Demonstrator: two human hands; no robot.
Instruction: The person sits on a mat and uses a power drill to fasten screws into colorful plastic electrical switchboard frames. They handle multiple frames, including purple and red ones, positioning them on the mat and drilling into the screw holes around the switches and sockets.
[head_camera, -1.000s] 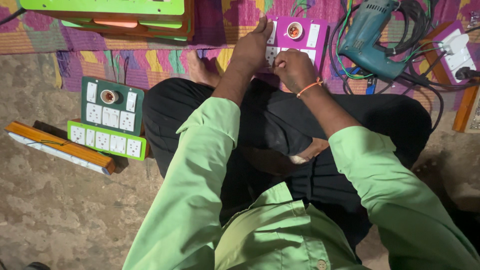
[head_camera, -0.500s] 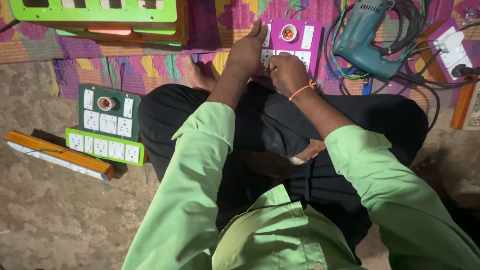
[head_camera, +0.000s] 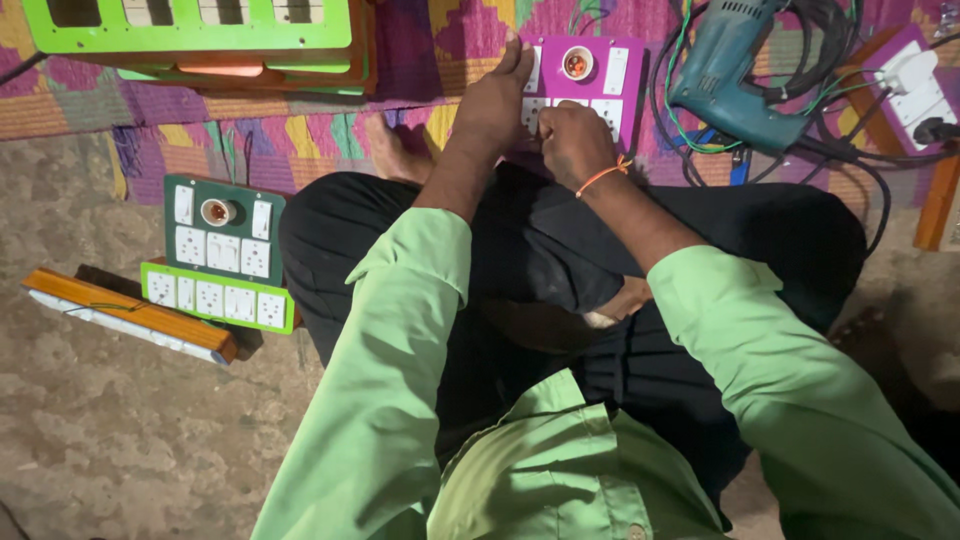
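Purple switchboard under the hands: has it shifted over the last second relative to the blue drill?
No. The purple switchboard keeps the same place beside the blue power drill on the patterned mat; the slight shift in the picture is the head camera's.
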